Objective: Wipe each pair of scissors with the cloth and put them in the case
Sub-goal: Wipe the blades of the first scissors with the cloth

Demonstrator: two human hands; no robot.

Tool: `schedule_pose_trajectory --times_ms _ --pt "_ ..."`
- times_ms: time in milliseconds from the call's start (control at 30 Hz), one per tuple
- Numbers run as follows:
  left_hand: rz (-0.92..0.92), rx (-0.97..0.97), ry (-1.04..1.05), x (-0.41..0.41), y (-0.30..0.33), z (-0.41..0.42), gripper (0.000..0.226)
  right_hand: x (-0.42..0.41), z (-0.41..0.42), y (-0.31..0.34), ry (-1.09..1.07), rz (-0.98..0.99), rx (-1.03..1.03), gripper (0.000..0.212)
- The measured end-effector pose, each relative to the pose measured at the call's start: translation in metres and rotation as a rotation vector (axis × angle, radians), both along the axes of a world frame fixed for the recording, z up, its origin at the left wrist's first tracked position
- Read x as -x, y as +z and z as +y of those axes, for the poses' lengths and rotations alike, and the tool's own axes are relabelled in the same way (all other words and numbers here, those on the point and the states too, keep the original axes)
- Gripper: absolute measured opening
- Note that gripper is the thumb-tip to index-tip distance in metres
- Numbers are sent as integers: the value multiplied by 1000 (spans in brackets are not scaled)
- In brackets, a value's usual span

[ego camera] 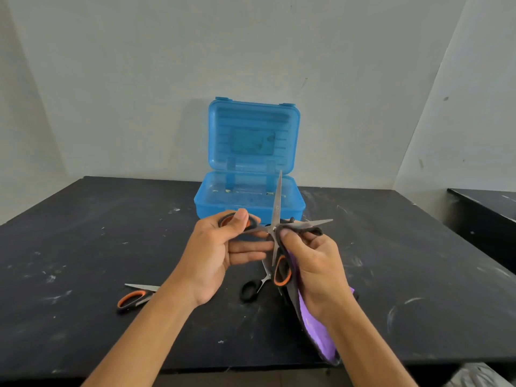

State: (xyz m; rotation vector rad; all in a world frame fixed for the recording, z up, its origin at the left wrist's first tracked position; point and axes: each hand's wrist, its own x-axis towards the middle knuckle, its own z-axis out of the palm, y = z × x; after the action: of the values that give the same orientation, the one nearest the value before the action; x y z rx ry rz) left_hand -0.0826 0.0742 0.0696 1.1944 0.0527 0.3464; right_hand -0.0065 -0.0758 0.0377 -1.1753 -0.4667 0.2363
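Observation:
My left hand (220,255) grips one orange-and-grey handle of a pair of scissors (277,208) spread wide open above the table. One blade points up in front of the blue case (248,202); the other points right. My right hand (315,263) holds the purple-and-grey cloth (315,328), wrapped over the right-pointing blade near the pivot, and the second orange handle hangs under that hand. The case stands open at the back, lid upright, its tray showing no scissors. A second orange-handled pair (136,297) lies on the table to the left. Black-handled scissors (255,287) lie below my hands.
The black table (83,233) is scuffed with white marks and ends close to my body. A grey wall stands right behind the case. A second dark table (485,208) sits at the right edge, apart from this one.

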Motion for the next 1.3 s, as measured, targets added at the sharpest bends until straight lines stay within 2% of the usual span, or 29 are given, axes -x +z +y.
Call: schedule_pose_trajectory --times_ms 67,200,333,567,667,767,867,967,1100,1300 --pt "4 -3 1 0 -1 -1 37 0 2 1 -52 57 22 16" --pt "7 -37 32 0 -4 -3 42 -2 4 -1 -101 184 27 40" --pt "8 -88 54 -1 -4 -3 40 -1 3 1 -44 112 11 29" --pt "61 -151 60 -2 -7 2 31 -13 -1 -8 -99 77 44 34" --pt "77 -194 66 -2 -9 5 29 -16 -10 -10 -74 -7 71 25" --pt "82 -227 60 -1 -11 7 27 -21 -16 -8 -151 -65 100 13" --pt "92 -235 79 -3 -11 8 26 -24 -21 -5 -214 5 86 27" --pt "95 -224 92 -5 -12 10 26 -23 -25 -3 -176 42 72 21" --pt "89 -223 76 -8 -14 9 26 -18 -24 -5 -132 -67 166 14" --pt "86 -244 77 -9 -16 9 25 -14 -20 1 -215 -34 168 34"
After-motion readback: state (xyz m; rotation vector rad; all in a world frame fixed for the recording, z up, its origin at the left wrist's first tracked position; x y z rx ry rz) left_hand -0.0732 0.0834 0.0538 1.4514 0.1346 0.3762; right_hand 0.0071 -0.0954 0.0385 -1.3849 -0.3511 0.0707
